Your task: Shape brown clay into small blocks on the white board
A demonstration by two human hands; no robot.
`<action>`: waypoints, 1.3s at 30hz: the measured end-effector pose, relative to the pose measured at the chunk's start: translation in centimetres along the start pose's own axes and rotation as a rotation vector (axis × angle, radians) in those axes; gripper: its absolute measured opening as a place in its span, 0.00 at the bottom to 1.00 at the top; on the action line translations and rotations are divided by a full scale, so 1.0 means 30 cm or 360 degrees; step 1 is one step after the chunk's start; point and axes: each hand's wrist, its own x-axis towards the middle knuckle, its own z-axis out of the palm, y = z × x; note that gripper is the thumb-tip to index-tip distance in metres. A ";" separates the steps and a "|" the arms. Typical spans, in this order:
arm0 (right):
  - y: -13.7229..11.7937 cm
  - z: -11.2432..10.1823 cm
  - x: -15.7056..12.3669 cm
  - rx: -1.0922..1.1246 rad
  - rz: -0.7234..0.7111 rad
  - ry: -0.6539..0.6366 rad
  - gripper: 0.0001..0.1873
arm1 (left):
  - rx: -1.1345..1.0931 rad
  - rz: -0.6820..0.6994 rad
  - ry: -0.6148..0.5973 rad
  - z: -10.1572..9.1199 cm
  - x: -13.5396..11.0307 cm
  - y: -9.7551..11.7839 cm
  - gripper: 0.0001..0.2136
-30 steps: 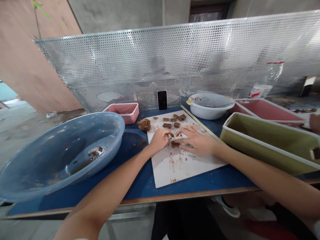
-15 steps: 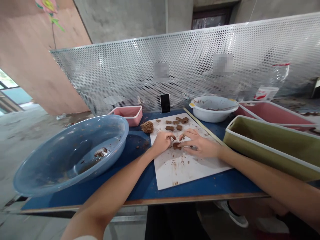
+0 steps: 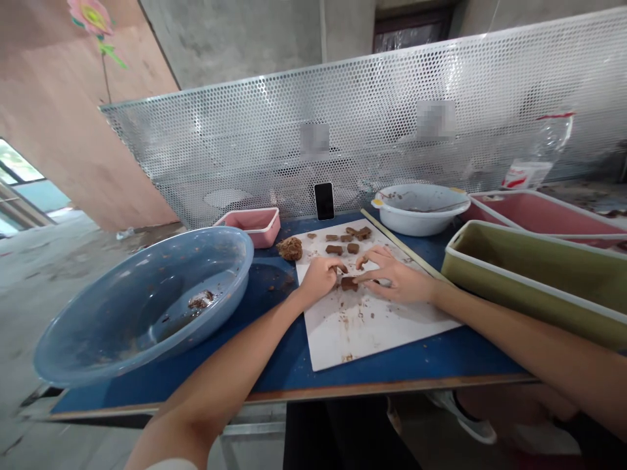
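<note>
A small brown block of clay-like material (image 3: 349,284) lies on the white board (image 3: 337,339) between my hands. My left hand (image 3: 319,279) rests at the block's left side, its fingers curled inward; whether anything is inside them is hidden. From the right, my right hand (image 3: 392,277) reaches over with fingers apart, the index fingertip touching the block's right end. Beyond the hands, several shaped brown pieces (image 3: 334,249) are set out on the board. A rough brown lump (image 3: 290,248) sits by the board's left edge. Crumbs and brown smears dot the board near me.
A large blue basin (image 3: 147,287) takes up the left, with a small pink tub (image 3: 264,228) behind it. A phone (image 3: 324,200) leans against the perforated metal screen (image 3: 235,143). At right are a pale strip (image 3: 396,241), a white basin (image 3: 421,222), a green planter (image 3: 519,281) and a pink planter (image 3: 548,212).
My right fingers have shifted slightly back, exposing more of the brown block. My left hand stays almost in place. The view has moved a little.
</note>
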 end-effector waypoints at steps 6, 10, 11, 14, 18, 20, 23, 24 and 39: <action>0.003 -0.002 -0.002 0.0013 -0.0048 -0.0005 0.16 | -0.0018 0.0003 -0.0008 0.005 0.000 -0.009 0.25; 0.014 -0.003 -0.007 0.0001 -0.0113 0.0039 0.14 | -0.0020 -0.0011 -0.0019 0.007 0.000 -0.016 0.25; 0.014 -0.006 -0.007 -0.0002 -0.0133 0.0030 0.14 | -0.0020 -0.0013 -0.0021 0.007 0.000 -0.017 0.25; 0.007 -0.017 -0.005 -0.0021 -0.0161 -0.0002 0.14 | -0.0032 -0.0017 -0.0013 0.008 0.000 -0.018 0.25; 0.004 -0.022 -0.002 -0.0037 -0.0184 0.0014 0.13 | -0.0038 -0.0002 -0.0008 0.007 0.000 -0.014 0.24; 0.010 -0.019 -0.004 -0.0027 -0.0193 0.0027 0.13 | -0.0023 0.0004 -0.0006 0.006 0.000 -0.011 0.23; 0.018 -0.012 -0.007 -0.0017 -0.0169 0.0024 0.12 | -0.0007 0.0002 -0.0003 0.007 0.001 -0.011 0.23; 0.019 -0.009 -0.008 -0.0022 -0.0156 0.0021 0.12 | -0.0002 0.0001 -0.0001 0.008 0.002 -0.012 0.22; -0.005 0.072 0.006 -0.0135 0.0390 0.0024 0.16 | -0.0016 0.0032 0.0004 0.015 0.003 -0.031 0.23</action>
